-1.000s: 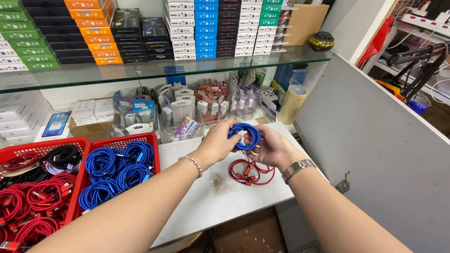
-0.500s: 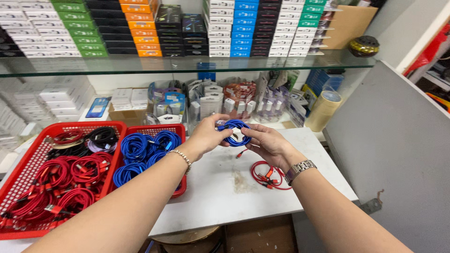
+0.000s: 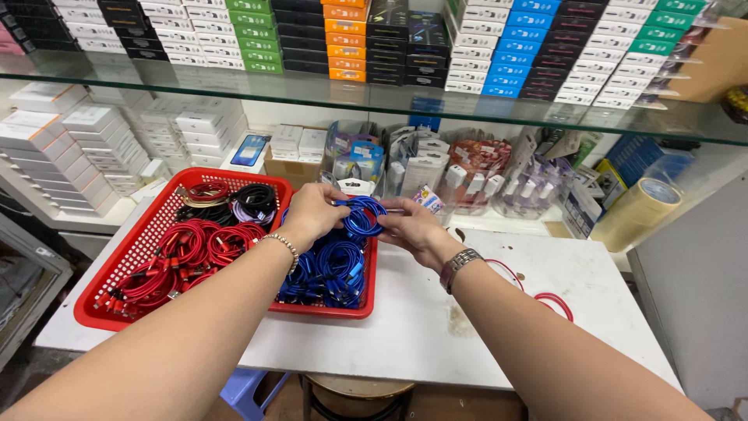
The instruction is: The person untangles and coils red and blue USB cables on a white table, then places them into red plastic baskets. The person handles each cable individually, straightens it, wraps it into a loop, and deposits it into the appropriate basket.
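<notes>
- The fingers [image 3: 336,204] of the left hand [image 3: 312,214] were closed on the left edge of a small coiled blue braided cable [image 3: 365,217]. The fingers [image 3: 393,214] of the right hand [image 3: 413,230] pinched its right edge, so both hands were clamped on the one coil.
- The coil hung in the air between the hands, above the right half of a red plastic mesh basket [image 3: 327,309]. It was just over a pile of similar blue coiled cables [image 3: 331,269] and apart from them.
- The step in hand looked like carrying a finished coil to its pile. Setting it down would call for lowering it onto the blue pile and letting both sets of fingers go, without snagging the coils beneath.
- The coil stood nearly upright, with its open ring facing the camera. Being round, it had no clear long axis, though it seemed slightly wider from hand to hand. Where its plugs pointed could not be told.
- The left half of the basket held red coiled cables [image 3: 195,245] and a black coil [image 3: 253,199].
- The basket sat on a white bench [image 3: 436,335], and a loose red cable [image 3: 553,304] lay well to the right.
- Behind it all, a glass shelf [image 3: 389,97] carried stacked coloured boxes.
</notes>
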